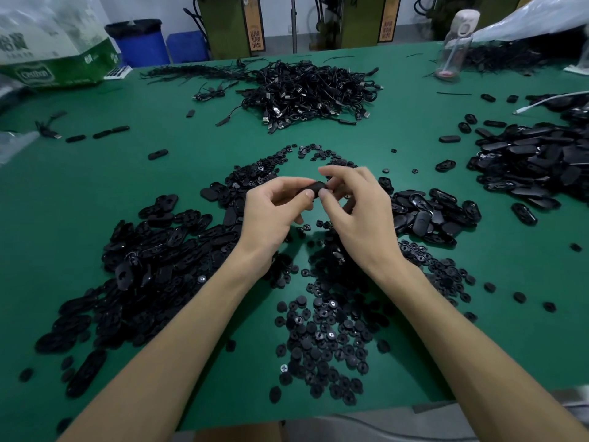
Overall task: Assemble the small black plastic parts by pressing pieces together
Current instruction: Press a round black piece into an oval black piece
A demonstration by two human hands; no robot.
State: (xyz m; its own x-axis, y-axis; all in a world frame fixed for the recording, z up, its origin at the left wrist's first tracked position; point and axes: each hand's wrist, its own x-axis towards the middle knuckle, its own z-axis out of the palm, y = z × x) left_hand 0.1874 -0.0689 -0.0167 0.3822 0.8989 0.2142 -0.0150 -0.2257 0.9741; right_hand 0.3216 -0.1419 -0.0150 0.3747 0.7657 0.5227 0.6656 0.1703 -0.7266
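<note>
Pressing seems the step in hand: left hand (271, 208) and right hand (357, 212) both pinch one oval black part (314, 188) between curled thumbs and fingertips, above the loose pieces (318, 330) on the green table (191, 180). Next, I judge, a firm even squeeze is needed until the halves sit flush. Writing on the green-white bag (57, 68) is too blurred to read.

A heap of black cables (306, 87) lies near the table's (191, 129) far edge. A clear bottle (454, 46) stands toward its far right corner, and a green-and-white pack (57, 59) at its far left corner. A blue bin (140, 43) stands beyond the far edge.
</note>
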